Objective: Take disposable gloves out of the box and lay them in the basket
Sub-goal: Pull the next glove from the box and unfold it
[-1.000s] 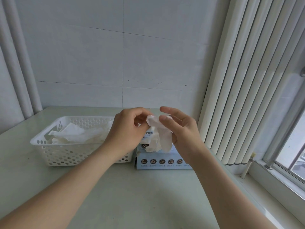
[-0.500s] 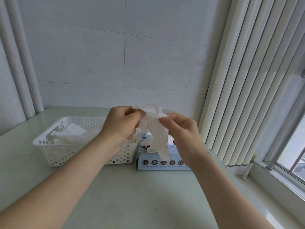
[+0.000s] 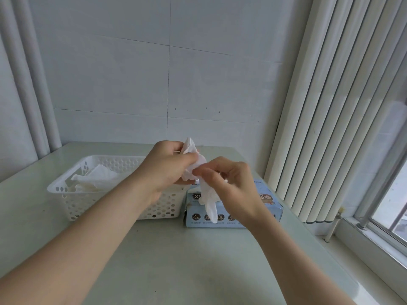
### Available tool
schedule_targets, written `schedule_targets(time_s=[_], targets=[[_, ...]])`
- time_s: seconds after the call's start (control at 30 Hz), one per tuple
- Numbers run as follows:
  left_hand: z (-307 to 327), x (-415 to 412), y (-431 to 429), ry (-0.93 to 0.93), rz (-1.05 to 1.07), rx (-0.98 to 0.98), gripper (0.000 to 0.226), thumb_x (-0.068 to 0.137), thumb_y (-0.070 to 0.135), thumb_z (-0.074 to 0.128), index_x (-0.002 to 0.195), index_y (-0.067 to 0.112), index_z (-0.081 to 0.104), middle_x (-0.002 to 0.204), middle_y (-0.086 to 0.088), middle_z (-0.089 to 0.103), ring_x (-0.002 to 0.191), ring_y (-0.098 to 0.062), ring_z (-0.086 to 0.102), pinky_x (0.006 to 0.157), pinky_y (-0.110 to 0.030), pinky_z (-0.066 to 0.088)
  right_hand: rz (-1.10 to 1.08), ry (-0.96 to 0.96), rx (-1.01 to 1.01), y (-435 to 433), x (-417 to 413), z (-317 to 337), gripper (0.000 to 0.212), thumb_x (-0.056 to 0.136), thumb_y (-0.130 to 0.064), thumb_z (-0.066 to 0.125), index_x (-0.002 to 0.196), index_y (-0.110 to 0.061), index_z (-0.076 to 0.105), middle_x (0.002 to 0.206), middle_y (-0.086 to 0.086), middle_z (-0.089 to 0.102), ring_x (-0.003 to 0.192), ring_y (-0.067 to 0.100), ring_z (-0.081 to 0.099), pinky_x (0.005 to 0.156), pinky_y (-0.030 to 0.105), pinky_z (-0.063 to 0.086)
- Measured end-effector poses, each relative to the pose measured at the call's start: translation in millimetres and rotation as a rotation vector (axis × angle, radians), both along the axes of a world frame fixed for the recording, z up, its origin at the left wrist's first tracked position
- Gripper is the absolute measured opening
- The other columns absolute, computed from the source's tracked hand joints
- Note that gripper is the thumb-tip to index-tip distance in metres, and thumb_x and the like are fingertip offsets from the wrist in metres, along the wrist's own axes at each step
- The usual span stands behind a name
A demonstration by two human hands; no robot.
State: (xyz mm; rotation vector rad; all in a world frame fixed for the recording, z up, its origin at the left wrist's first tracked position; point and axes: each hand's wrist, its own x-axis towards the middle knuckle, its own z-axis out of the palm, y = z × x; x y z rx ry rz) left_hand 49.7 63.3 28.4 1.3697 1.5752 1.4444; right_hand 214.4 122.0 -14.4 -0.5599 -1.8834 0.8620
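Head view, looking down across a pale green table (image 3: 176,260). Held in the air near centre, above the box: one thin white glove (image 3: 209,203), pinched by both hands. Left hand (image 3: 167,168), at about 10 o'clock of the glove's hanging part, fingers curled and thumb closed on the bunched upper end, a crumpled tip of it standing up at 12 o'clock above the knuckles. Right hand (image 3: 235,183), at about 3 o'clock, thumb and forefinger pinching the glove's middle, other fingers loosely curled. Hanging down toward 6 o'clock from that pinch: the glove's finger end, in front of the box's front face; contact with the box not discernible.

Box (image 3: 269,201): pale blue carton with a row of round icons along the front, lying flat on the table, partly hidden behind the right hand and wrist. Just beside it at 9 o'clock, possibly touching: white perforated basket (image 3: 72,205), partly covered by the left forearm. Inside the basket, toward its 9 o'clock end: pile of gloves (image 3: 97,179), white, lying flat and crumpled.

Surroundings: tiled grey-white wall (image 3: 132,84) at 12 o'clock; vertical white blinds (image 3: 330,106) at 2 o'clock; window (image 3: 392,205) frame at 4 o'clock; two pale upright pipes (image 3: 28,84) at 10 o'clock.
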Motion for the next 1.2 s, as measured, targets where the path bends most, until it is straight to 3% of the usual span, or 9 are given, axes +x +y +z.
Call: schedule_targets(time_s=[0.1,0.23,0.3,0.43,0.6,0.73,0.83,0.93,1.2], targets=[[6,-6,-2,0.135,-0.006,-0.018,0.016,0.101,0.021,0.064,0.099,0.017,0.080,0.100,-0.010,0.079,0.099,-0.033,0.075,0.093,-0.055,0.061,-0.133,0.095,-0.029,4,-1,0,0.016,0.099,-0.015,0.064,0.096,-0.023,0.078,0.099,-0.006,0.076,0.094,0.024,0.069,0.086,0.055,0.056],[17,-9,-13,0.200,-0.208,0.008,0.025,0.107,0.021,0.055,0.112,0.025,0.079,0.109,0.005,0.079,0.104,-0.017,0.075,0.090,-0.038,0.059,-0.023,0.077,-0.105,2,2,2,0.039,0.106,-0.006,0.045,0.134,-0.025,0.065,0.127,-0.015,0.071,0.123,0.003,0.062,0.103,0.028,0.053],[18,-8,-16,0.225,-0.260,0.034,0.028,0.108,0.020,0.051,0.114,0.027,0.078,0.110,0.004,0.079,0.104,-0.016,0.074,0.083,-0.028,0.055,0.079,0.080,-0.192,-3,2,6,0.044,0.106,-0.003,0.039,0.135,-0.024,0.064,0.122,-0.012,0.074,0.114,-0.001,0.066,0.093,0.016,0.052],[17,-8,-15,0.214,-0.252,0.091,0.029,0.106,0.015,0.050,0.106,0.020,0.079,0.103,0.000,0.079,0.099,-0.016,0.075,0.076,-0.023,0.052,0.115,0.056,-0.199,-4,-1,5,0.023,0.093,-0.018,0.054,0.100,-0.012,0.075,0.094,0.016,0.073,0.085,0.030,0.068,0.074,0.036,0.052],[11,-11,-7,0.222,-0.042,0.190,0.028,0.093,0.032,0.053,0.085,0.011,0.070,0.073,-0.013,0.053,0.068,-0.022,0.045,0.069,-0.034,0.036,-0.046,0.109,-0.164,-1,3,7,0.022,0.082,-0.025,0.068,0.066,-0.015,0.058,0.066,0.004,0.058,0.062,0.017,0.053,0.056,0.027,0.040],[10,-14,-3,0.251,0.138,0.220,0.037,0.105,0.028,0.055,0.070,0.018,0.059,0.056,0.005,0.044,0.053,-0.012,0.037,0.057,-0.029,0.029,0.022,0.108,-0.263,0,9,11,0.018,0.089,-0.021,0.076,0.086,-0.010,0.063,0.079,0.004,0.071,0.068,0.020,0.066,0.056,0.031,0.050],[10,-19,1,0.259,0.179,0.206,0.035,0.105,0.027,0.054,0.071,0.018,0.061,0.056,0.009,0.047,0.055,-0.010,0.042,0.059,-0.029,0.033,0.131,-0.020,-0.388,-1,14,14,0.024,0.092,-0.024,0.081,0.114,-0.016,0.074,0.099,0.012,0.081,0.089,0.031,0.079,0.072,0.041,0.063],[10,-22,3,0.258,0.247,0.225,0.034,0.103,0.022,0.052,0.071,0.014,0.058,0.051,0.015,0.046,0.053,-0.006,0.041,0.059,-0.030,0.033,0.121,-0.105,-0.401,1,14,11,0.020,0.091,-0.023,0.082,0.103,-0.008,0.079,0.094,0.014,0.080,0.081,0.027,0.077,0.065,0.034,0.058],[18,-36,-1,0.309,0.408,0.322,0.028,0.103,0.023,0.051,0.080,0.014,0.064,0.066,-0.004,0.059,0.061,-0.015,0.049,0.056,-0.028,0.037,0.246,0.300,-0.581,5,5,6,0.036,0.099,-0.013,0.069,0.128,0.005,0.060,0.110,0.020,0.072,0.097,0.032,0.070,0.081,0.045,0.057]])
